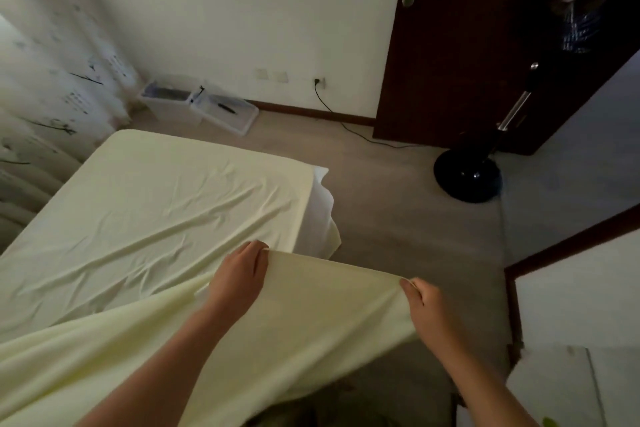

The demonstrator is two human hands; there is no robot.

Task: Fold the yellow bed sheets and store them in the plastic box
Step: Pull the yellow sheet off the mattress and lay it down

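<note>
Both hands up close: left hand (pixel 239 282) and right hand (pixel 424 302) each pinch the raised edge of the yellow sheet (pixel 145 204), which hangs over the bed's corner. Open floor (pixel 398 218) to the right; plastic box (pixel 199 107) sits by the far wall.

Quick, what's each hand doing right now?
Left hand: grips the lifted edge of the yellow sheet.
Right hand: pinches the same edge further along.
</note>
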